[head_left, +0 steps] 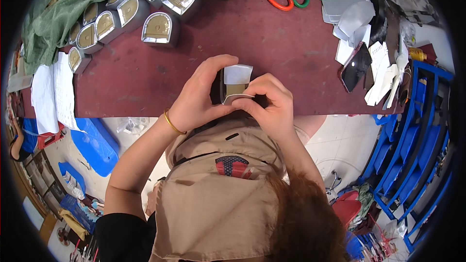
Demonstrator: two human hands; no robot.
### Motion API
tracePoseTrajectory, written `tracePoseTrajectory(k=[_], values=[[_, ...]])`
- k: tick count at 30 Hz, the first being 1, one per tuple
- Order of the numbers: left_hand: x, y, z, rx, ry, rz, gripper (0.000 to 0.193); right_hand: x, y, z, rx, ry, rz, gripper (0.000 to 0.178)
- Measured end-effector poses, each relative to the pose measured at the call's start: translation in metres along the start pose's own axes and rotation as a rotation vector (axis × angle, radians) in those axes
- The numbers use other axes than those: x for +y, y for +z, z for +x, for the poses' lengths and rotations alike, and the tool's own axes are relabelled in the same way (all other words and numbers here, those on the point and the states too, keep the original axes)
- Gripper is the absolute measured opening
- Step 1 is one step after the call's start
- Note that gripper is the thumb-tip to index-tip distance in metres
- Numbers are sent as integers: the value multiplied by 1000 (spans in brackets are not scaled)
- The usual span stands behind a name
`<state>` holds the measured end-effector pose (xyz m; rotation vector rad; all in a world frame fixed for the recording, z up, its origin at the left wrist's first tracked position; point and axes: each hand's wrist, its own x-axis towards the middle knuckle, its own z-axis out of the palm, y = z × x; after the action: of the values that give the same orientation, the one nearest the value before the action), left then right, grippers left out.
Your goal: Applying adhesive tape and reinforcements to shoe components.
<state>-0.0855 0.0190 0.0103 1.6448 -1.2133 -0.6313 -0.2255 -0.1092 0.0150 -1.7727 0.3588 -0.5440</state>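
A grey-and-tan piece (238, 74) is being held above the table (301, 58) near its front edge; the left hand (200, 90) is gripping its left side; the right hand (272, 98) is pinching its lower flap (230, 100); silver-rimmed blocks (157, 27) are standing farther left.

Tan apron (213, 218), black sleeve (124, 237), gold bangle (170, 123)

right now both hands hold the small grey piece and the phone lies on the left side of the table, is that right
Not quite: the phone lies on the right side of the table, not the left, as the head view shows. The left hand and right hand do both hold the small grey piece.
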Motion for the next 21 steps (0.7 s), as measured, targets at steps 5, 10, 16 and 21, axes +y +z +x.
tracePoseTrajectory(k=[5,10,16,21], values=[[-6,12,-7,106,55,-32,73,-2,5,-5,68,150,100,15],[-7,18,-9,170,122,-26,72,-4,2,-6,53,234,110,15],[-11,25,-13,199,195,38,72,-3,-15,3,-87,525,227,25],[-7,24,-15,180,259,46,67,10,-29,28,-373,635,311,71]])
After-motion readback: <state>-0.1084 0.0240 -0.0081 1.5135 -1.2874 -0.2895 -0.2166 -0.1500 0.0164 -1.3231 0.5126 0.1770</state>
